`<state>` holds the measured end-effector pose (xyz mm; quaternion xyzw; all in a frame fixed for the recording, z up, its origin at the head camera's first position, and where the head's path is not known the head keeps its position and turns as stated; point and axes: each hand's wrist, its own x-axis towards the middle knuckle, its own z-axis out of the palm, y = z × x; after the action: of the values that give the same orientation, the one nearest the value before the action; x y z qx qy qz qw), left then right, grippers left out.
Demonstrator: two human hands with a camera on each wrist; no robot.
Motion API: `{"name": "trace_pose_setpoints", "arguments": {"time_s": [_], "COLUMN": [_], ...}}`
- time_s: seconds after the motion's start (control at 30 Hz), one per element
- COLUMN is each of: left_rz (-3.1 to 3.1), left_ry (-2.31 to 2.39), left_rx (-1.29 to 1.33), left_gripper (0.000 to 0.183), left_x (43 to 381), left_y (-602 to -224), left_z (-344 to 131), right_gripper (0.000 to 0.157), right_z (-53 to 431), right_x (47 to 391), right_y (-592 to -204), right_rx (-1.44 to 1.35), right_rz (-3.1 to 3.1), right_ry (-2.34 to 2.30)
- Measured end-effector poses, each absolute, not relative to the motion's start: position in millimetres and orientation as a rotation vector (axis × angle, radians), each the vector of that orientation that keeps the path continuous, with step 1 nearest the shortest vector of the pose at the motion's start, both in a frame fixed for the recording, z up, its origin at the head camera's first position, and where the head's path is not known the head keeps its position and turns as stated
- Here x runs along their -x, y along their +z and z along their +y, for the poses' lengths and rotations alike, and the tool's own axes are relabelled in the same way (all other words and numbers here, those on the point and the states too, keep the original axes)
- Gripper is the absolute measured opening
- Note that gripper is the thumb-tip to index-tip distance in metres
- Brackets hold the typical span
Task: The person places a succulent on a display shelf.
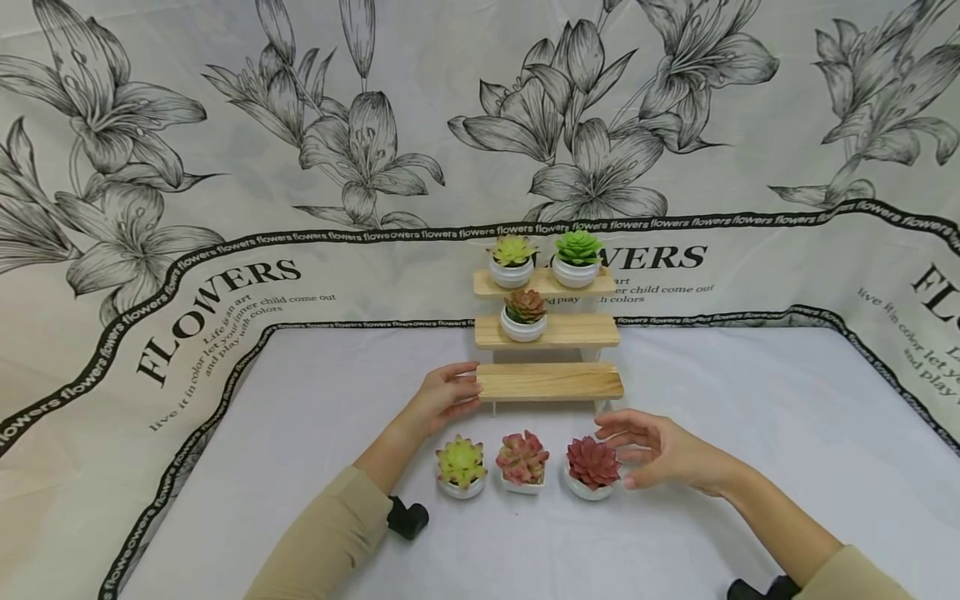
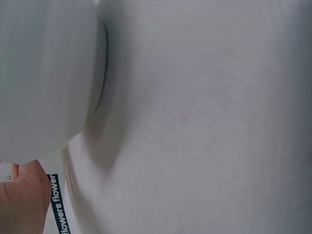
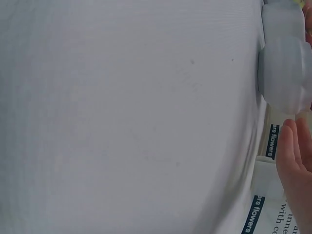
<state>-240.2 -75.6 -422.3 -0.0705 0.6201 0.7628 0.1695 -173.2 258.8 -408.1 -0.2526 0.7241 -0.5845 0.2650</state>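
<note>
In the head view, a three-tier wooden plant stand (image 1: 551,383) stands near the middle. My left hand (image 1: 442,398) holds the left end of its lowest board, with the fingertips at the board's edge. Beside a dark red succulent (image 1: 593,462) in a white pot (image 1: 589,492) is my right hand (image 1: 663,450), thumb and fingers spread around its right side. The right wrist view has the pot (image 3: 285,73) just above the fingertips (image 3: 289,127). A large white pot (image 2: 44,78) partly covers my left hand (image 2: 27,200) in the left wrist view.
A yellow-green succulent (image 1: 461,462) and a pink one (image 1: 522,457) stand left of the dark red plant. Two potted succulents occupy the top board (image 1: 543,284); a brownish one (image 1: 524,307) sits on the middle board (image 1: 581,332). Flower-printed cloth (image 1: 420,283) rises behind.
</note>
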Motion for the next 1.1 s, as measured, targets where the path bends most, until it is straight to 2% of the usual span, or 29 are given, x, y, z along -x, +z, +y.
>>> {"name": "trace_pose_setpoints", "arguments": {"time_s": [0.37, 1.1], "left_rz": [1.764, 1.760], "left_ry": [2.166, 2.170], "left_rx": [0.184, 0.213], "left_gripper": [0.046, 0.047], "left_x": [241, 241], "left_y": [-423, -422], "left_z": [-76, -75], "right_gripper": [0.076, 0.070], "right_z": [253, 238], "right_x": [169, 171], "right_y": [-415, -422], "right_rx": [0.675, 0.600], "right_rz": [1.955, 1.927], "right_ry": [-1.514, -1.526]}}
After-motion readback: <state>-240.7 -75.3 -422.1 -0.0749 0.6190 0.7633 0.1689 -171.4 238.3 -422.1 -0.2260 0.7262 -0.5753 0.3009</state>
